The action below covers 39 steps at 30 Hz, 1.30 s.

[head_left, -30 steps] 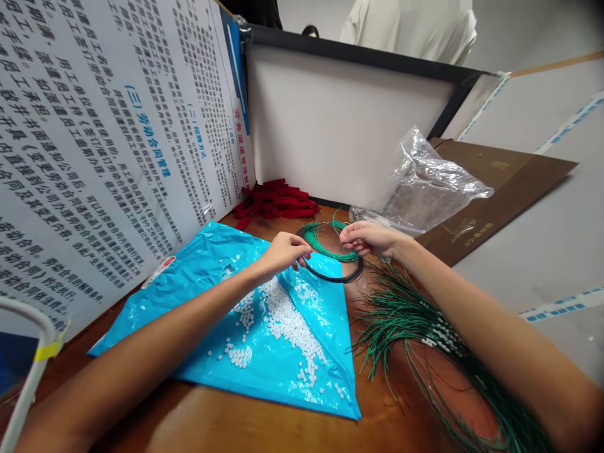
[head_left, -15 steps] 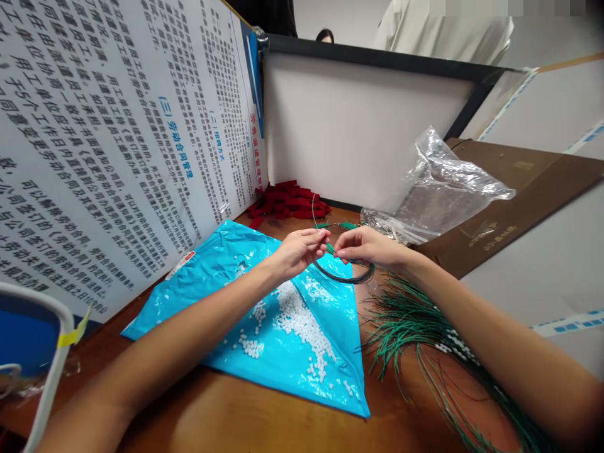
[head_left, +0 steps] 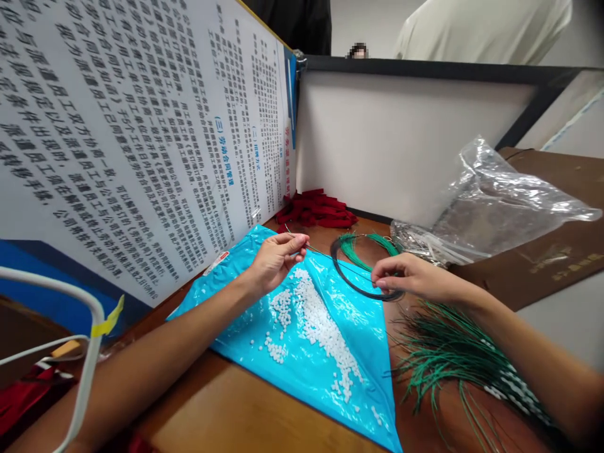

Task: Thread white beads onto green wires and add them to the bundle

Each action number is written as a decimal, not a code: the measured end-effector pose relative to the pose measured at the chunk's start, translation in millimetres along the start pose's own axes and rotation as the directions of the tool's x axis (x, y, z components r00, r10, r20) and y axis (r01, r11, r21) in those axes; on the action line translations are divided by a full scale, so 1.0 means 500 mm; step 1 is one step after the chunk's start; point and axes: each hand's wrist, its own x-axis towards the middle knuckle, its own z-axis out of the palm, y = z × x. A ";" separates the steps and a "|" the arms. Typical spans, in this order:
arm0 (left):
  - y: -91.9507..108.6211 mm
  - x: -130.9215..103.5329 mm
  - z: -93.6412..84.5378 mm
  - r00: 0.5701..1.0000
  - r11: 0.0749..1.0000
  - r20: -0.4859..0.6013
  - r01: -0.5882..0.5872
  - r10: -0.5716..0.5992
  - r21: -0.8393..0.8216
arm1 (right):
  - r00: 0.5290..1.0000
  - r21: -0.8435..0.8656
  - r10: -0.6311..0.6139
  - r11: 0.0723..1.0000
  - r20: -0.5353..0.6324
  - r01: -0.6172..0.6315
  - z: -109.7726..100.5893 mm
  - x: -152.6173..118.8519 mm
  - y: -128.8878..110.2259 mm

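Note:
A thin dark cord (head_left: 325,254) is stretched between my two hands. My left hand (head_left: 279,259) pinches it near one end, and a short tip sticks out beyond the fingers. My right hand (head_left: 408,275) has its fingers closed on the cord farther along. Beside my right fingers, a loop of dark cord (head_left: 336,267) curves over the bag; whether it is the same cord I cannot tell. Below the hands lies a light-blue plastic bag (head_left: 302,393) with many small white beads (head_left: 318,321) scattered on it.
Green cords (head_left: 438,352) with white beads lie under my right forearm. A green coil (head_left: 352,251) and red strips (head_left: 321,209) are behind. At right, a clear plastic bag (head_left: 509,189) rests against a brown board (head_left: 566,251). Printed (head_left: 189,157) and white panels (head_left: 401,138) enclose the table.
My hands were close together at the cord and are now spread apart, left hand leftward and right hand rightward. The camera view has shifted left.

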 end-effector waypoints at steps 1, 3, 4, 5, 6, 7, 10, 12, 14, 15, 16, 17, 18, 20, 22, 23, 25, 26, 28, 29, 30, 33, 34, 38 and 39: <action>0.001 -0.009 -0.002 0.999 0.998 -0.013 -0.033 0.034 0.050 | 1.000 -0.020 0.006 1.000 0.007 -0.006 0.005 0.002 0.005; -0.001 -0.023 -0.005 0.995 0.986 -0.027 -0.094 0.098 0.140 | 1.000 -0.057 0.015 0.998 0.019 -0.014 0.017 0.007 0.014; -0.004 -0.028 -0.007 0.992 0.978 -0.029 -0.119 0.126 0.171 | 1.000 -0.079 0.016 0.997 0.020 -0.015 0.024 0.010 0.019; -0.006 -0.032 -0.008 0.988 0.971 -0.028 -0.142 0.150 0.193 | 1.000 -0.105 0.014 0.994 0.013 -0.013 0.030 0.014 0.021; -0.008 -0.034 -0.010 0.985 0.963 -0.018 -0.163 0.170 0.213 | 1.000 -0.134 0.008 0.991 -0.002 -0.008 0.036 0.017 0.021; -0.010 -0.037 -0.011 0.982 0.955 -0.001 -0.181 0.187 0.237 | 1.000 -0.162 -0.003 0.987 -0.025 -0.001 0.042 0.020 0.017; -0.016 -0.046 -0.012 0.975 0.915 0.063 -0.223 0.215 0.336 | 0.988 -0.195 -0.061 0.980 -0.139 0.033 0.065 0.031 -0.016; -0.022 -0.056 -0.008 0.971 0.877 0.096 -0.238 0.218 0.418 | 0.960 -0.159 -0.119 0.984 -0.252 0.080 0.084 0.040 -0.052; -0.029 -0.069 -0.002 0.968 0.838 0.131 -0.249 0.212 0.485 | 0.913 -0.086 -0.173 0.985 -0.370 0.152 0.107 0.055 -0.091; -0.033 -0.075 0.002 0.967 0.820 0.152 -0.255 0.206 0.512 | 0.892 -0.045 -0.185 0.982 -0.413 0.183 0.118 0.063 -0.108; -0.038 -0.081 0.005 0.965 0.802 0.172 -0.262 0.200 0.537 | 0.875 -0.007 -0.191 0.978 -0.446 0.210 0.130 0.073 -0.123; -0.042 -0.086 0.007 0.963 0.783 0.187 -0.265 0.192 0.563 | 0.865 0.027 -0.194 0.972 -0.462 0.232 0.140 0.082 -0.134; -0.046 -0.090 0.008 0.963 0.765 0.197 -0.268 0.186 0.586 | 0.864 0.059 -0.189 0.968 -0.466 0.243 0.149 0.091 -0.143; -0.052 -0.094 0.009 0.962 0.735 0.207 -0.269 0.176 0.622 | 0.866 0.107 -0.167 0.964 -0.471 0.244 0.162 0.104 -0.150; -0.056 -0.096 0.008 0.963 0.725 0.209 -0.264 0.168 0.635 | 0.871 0.154 -0.133 0.961 -0.473 0.230 0.167 0.112 -0.148; -0.057 -0.096 0.007 0.964 0.724 0.210 -0.262 0.164 0.638 | 0.874 0.182 -0.116 0.957 -0.471 0.225 0.168 0.113 -0.144; -0.060 -0.095 0.005 0.965 0.721 0.212 -0.257 0.155 0.643 | 0.882 0.239 -0.093 0.945 -0.463 0.225 0.166 0.114 -0.137; -0.060 -0.095 0.003 0.965 0.722 0.215 -0.255 0.150 0.643 | 0.884 0.263 -0.085 0.938 -0.459 0.226 0.165 0.113 -0.135; -0.061 -0.095 0.002 0.965 0.726 0.223 -0.249 0.135 0.640 | 0.884 0.294 -0.074 0.927 -0.461 0.231 0.160 0.113 -0.133; -0.062 -0.095 0.001 0.965 0.728 0.228 -0.249 0.130 0.639 | 0.883 0.307 -0.068 0.923 -0.464 0.232 0.157 0.113 -0.134; -0.062 -0.096 0.001 0.964 0.729 0.234 -0.251 0.127 0.637 | 0.883 0.325 -0.058 0.917 -0.467 0.232 0.155 0.114 -0.137; -0.061 -0.097 0.004 0.958 0.712 0.255 -0.269 0.129 0.649 | 0.876 0.399 -0.007 0.888 -0.483 0.227 0.147 0.119 -0.148; -0.061 -0.098 0.005 0.956 0.701 0.265 -0.276 0.129 0.658 | 0.873 0.428 0.014 0.875 -0.487 0.225 0.144 0.122 -0.152; -0.058 -0.099 0.006 0.947 0.650 0.294 -0.305 0.130 0.696 | 0.875 0.552 0.077 0.801 -0.479 0.232 0.134 0.137 -0.152; -0.057 -0.099 0.006 0.943 0.635 0.306 -0.318 0.133 0.704 | 0.874 0.577 0.081 0.780 -0.479 0.244 0.132 0.141 -0.149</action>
